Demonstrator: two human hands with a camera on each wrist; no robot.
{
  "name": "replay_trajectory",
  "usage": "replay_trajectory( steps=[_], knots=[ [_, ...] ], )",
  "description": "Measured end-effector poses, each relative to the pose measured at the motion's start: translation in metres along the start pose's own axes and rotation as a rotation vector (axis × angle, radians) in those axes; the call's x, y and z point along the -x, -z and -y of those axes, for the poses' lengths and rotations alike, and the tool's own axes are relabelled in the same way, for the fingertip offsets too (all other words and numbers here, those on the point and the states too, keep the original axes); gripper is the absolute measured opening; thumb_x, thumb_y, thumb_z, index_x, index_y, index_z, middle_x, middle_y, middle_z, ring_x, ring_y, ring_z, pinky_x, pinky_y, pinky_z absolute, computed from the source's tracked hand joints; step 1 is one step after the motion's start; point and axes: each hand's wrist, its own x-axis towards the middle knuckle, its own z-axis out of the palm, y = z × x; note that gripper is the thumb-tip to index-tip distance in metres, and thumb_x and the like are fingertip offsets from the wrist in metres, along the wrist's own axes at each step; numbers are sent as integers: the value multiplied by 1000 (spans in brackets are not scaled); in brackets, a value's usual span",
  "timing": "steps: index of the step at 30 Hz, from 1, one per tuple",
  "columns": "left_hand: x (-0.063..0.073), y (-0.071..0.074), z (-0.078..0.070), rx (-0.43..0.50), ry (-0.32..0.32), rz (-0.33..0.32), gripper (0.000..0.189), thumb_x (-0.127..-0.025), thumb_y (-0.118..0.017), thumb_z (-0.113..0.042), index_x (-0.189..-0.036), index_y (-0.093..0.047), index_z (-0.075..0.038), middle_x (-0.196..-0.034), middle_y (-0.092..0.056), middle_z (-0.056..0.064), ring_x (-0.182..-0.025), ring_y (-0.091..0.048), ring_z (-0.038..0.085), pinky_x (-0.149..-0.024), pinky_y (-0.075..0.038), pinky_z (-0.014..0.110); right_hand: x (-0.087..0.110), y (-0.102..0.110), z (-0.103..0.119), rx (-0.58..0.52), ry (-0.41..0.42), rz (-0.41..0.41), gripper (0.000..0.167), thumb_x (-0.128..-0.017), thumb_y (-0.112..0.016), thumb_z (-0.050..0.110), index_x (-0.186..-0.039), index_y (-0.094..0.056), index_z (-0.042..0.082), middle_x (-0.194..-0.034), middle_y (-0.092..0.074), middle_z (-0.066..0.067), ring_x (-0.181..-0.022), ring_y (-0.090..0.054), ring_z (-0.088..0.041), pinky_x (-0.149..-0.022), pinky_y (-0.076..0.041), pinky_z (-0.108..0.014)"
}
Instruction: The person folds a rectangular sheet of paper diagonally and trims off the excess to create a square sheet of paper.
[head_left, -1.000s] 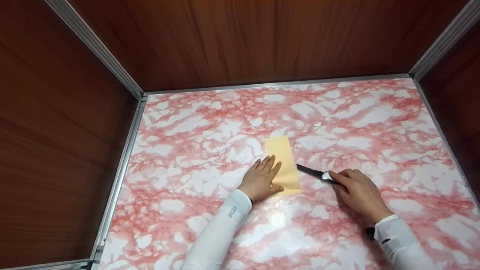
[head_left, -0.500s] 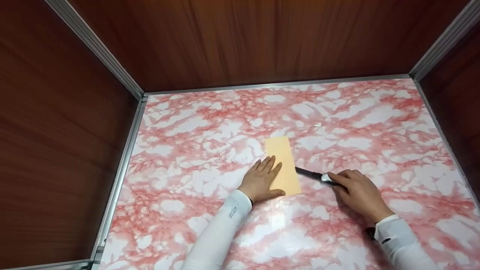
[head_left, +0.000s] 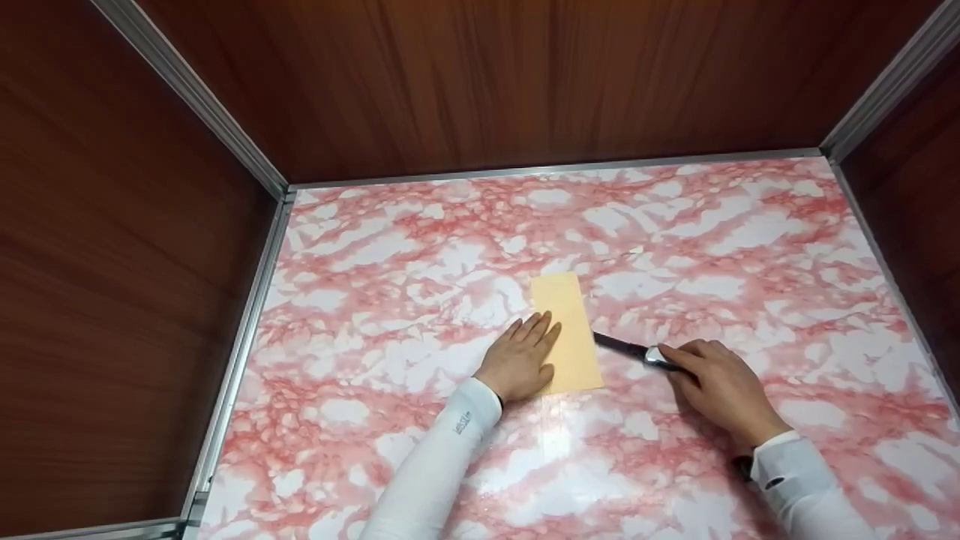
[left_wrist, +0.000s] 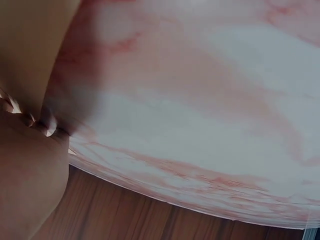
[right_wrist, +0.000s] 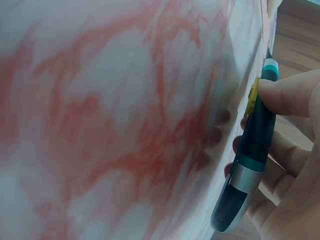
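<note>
A flat light-yellow paper rectangle [head_left: 576, 341] lies on the marbled table, its long side running away from me. My left hand [head_left: 517, 360] rests on its left part with the fingers straight, pressing it down. To the right, my right hand [head_left: 724, 386] grips a utility knife [head_left: 621, 346]. Its long dark blade points left, with the tip right at the paper's right edge. In the right wrist view, the knife's dark green body [right_wrist: 259, 135] lies within the curled fingers, and the thumb sits by a yellow slider [right_wrist: 252, 97]. The left wrist view hides the paper.
The red-and-white marbled tabletop [head_left: 420, 247] spreads around both hands. Dark wood panels [head_left: 480, 82] with metal edge strips [head_left: 247, 315] stand along the back and both sides.
My left thumb has drawn in toward the fingers from the paper's near edge. The crease seen near that edge has flattened. The knife tip dipped slightly and came back; otherwise it barely moved.
</note>
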Motion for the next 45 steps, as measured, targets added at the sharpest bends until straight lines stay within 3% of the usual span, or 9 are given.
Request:
replay_trajectory(
  steps=[4,8,12,15,27,38,45],
  knots=[
    [0,3,2,38,-8,28,76,-100,-42,-38,-166,-12,-15,-172,-4,4,-157,1,18,-125,-2,36,0,-1,0,-2,2,-3,47,-92,-75,12,-138,-67,14,-109,-65,-2,-95,-58,-23,-79,-46,-47],
    [0,4,4,42,-24,42,86,-97,-46,-47,-166,-8,-14,-172,-1,4,-157,3,18,-125,-2,36,0,-1,1,-5,-2,1,47,-92,-74,12,-138,-67,14,-109,-65,-2,-95,-57,-23,-78,-46,-47],
    [2,5,4,43,-32,50,96,-96,-47,-65,-166,-6,-15,-172,1,4,-157,4,18,-125,-1,36,1,-1,1,-9,-8,-1,47,-92,-74,11,-139,-67,14,-109,-65,-2,-96,-57,-23,-78,-46,-47],
    [4,6,4,41,-33,50,109,-89,-49,-79,-166,-5,-15,-172,3,4,-157,5,18,-125,0,36,1,-1,1,-7,-7,-7,47,-92,-74,11,-138,-67,14,-108,-65,-1,-96,-57,-23,-79,-46,-46],
    [0,-5,1,1,-19,41,124,-80,-43,-92,-165,2,-15,-171,8,5,-156,11,19,-125,4,38,2,-1,2,-2,-7,-4,47,-92,-74,11,-138,-67,13,-107,-65,-2,-97,-58,-24,-80,-47,-47],
    [0,-7,1,-33,-19,21,99,-96,-33,-79,-165,0,-16,-172,5,5,-156,7,19,-125,1,38,2,-1,1,-7,-1,-12,47,-92,-74,11,-138,-67,13,-107,-65,-2,-95,-58,-23,-79,-47,-46],
    [2,-3,1,-2,-13,18,81,-105,-25,-66,-166,-6,-16,-172,2,4,-157,4,19,-125,0,38,4,-2,1,-14,2,-2,47,-92,-74,10,-138,-67,15,-109,-65,0,-97,-58,-22,-80,-47,-46]
  ],
)
